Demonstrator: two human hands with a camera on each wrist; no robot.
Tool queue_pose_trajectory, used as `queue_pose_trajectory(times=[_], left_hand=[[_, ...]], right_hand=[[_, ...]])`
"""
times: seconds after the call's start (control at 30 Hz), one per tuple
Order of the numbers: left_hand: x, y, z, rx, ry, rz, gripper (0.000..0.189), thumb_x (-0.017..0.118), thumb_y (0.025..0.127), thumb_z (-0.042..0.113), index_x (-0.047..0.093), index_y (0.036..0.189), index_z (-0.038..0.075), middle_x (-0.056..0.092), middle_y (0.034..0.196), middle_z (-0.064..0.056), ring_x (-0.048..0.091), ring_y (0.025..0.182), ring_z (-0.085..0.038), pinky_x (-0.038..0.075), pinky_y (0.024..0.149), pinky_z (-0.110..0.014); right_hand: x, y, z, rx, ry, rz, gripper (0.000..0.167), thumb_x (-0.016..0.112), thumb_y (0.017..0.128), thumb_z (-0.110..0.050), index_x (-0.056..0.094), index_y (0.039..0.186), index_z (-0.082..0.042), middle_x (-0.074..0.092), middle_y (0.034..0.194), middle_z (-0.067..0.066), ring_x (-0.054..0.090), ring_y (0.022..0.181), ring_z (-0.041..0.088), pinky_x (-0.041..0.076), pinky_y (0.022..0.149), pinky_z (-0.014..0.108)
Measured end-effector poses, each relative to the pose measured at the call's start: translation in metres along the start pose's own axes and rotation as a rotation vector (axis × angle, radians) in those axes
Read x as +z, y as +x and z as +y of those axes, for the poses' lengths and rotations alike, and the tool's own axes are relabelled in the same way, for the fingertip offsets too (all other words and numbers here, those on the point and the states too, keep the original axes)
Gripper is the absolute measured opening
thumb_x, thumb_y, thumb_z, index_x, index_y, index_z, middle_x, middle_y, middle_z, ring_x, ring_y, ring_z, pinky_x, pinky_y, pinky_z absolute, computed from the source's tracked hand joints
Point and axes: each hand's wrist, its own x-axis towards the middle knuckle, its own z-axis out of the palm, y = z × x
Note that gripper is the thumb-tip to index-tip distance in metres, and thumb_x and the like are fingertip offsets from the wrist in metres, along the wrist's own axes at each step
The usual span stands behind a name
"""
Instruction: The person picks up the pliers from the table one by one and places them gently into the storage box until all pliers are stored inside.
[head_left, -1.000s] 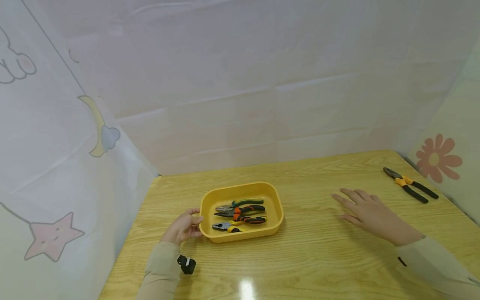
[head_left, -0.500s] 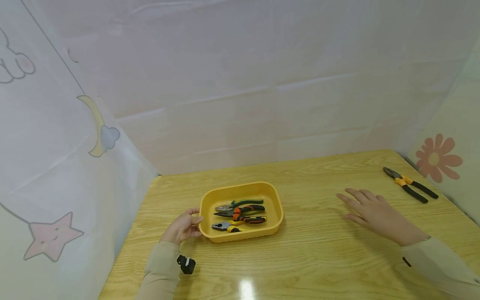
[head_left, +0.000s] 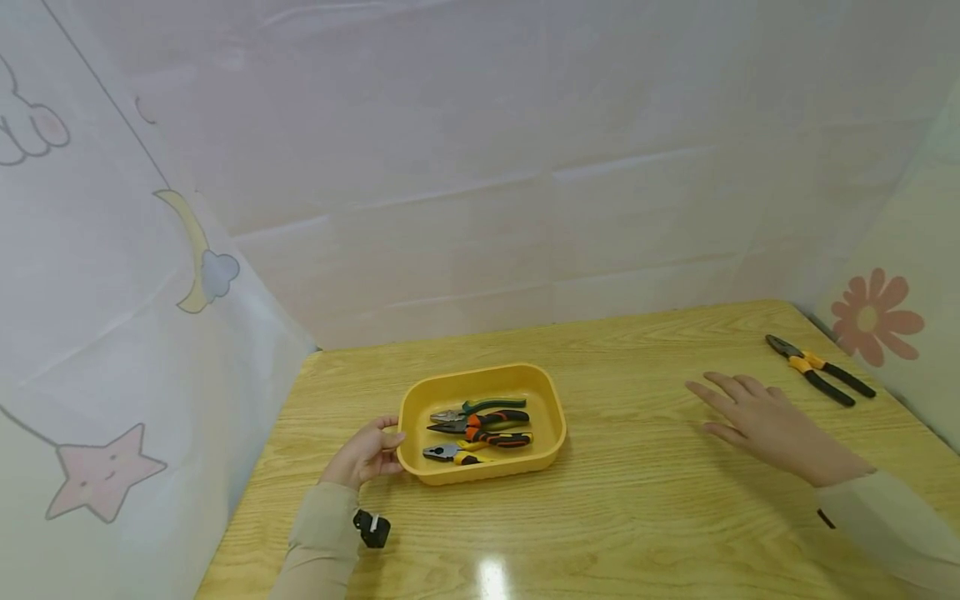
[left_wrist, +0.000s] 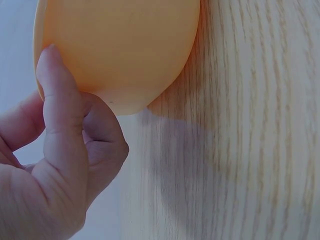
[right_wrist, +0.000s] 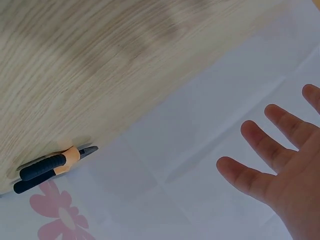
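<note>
My left hand [head_left: 363, 454] pinches the left rim of a yellow plastic tray [head_left: 555, 446], its thumb over the edge, as the left wrist view shows close up on the tray wall [left_wrist: 125, 45]. Inside the tray lie green-handled pliers [head_left: 495, 405], pliers with red-and-black handles [head_left: 502, 438] and pliers with yellow-and-black handles [head_left: 450, 452]. Over the right side of the table, my right hand [head_left: 772, 429] is held with fingers spread, holding nothing. Beyond it, pliers with orange-and-black handles [head_left: 817, 371] lie near the right edge; the right wrist view also has these pliers [right_wrist: 47, 170].
The wood-grain table [head_left: 622, 533] is bounded at the back by a pale sheet [head_left: 525, 167]. More printed sheet hangs at both sides, with a star [head_left: 107, 473] on the left and a flower [head_left: 868, 318] on the right.
My right hand has drifted to the right, closer to the pliers with orange-and-black handles. The left hand and the tray stay where they were.
</note>
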Motion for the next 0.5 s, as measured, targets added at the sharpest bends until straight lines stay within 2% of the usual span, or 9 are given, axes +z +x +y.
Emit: queue_pose_trajectory(times=[0.23,0.5], left_hand=[[-0.0002,-0.0008,0.0003,-0.001,-0.001,-0.007,0.037,0.045,0.1,-0.001,0.032,0.134,-0.002,0.055,0.083,-0.008,0.057,0.064,-0.014,0.053,0.052,-0.024],[-0.0003,-0.0004,0.0004,0.005,-0.003,-0.012,0.037,0.045,0.1,-0.001,0.032,0.134,-0.002,0.055,0.083,-0.008,0.057,0.064,-0.014,0.054,0.052,-0.024]], right_hand=[[0.0001,-0.0022,0.0048,-0.002,-0.013,0.016,0.075,0.061,0.092,-0.045,0.026,0.154,-0.024,0.052,0.125,0.024,0.055,0.102,0.044,0.046,0.067,0.068],[-0.0008,-0.0043,0.0103,0.002,-0.021,0.037,0.073,0.061,0.091,-0.046,0.029,0.153,-0.023,0.052,0.124,0.024,0.055,0.1,0.044,0.047,0.066,0.063]])
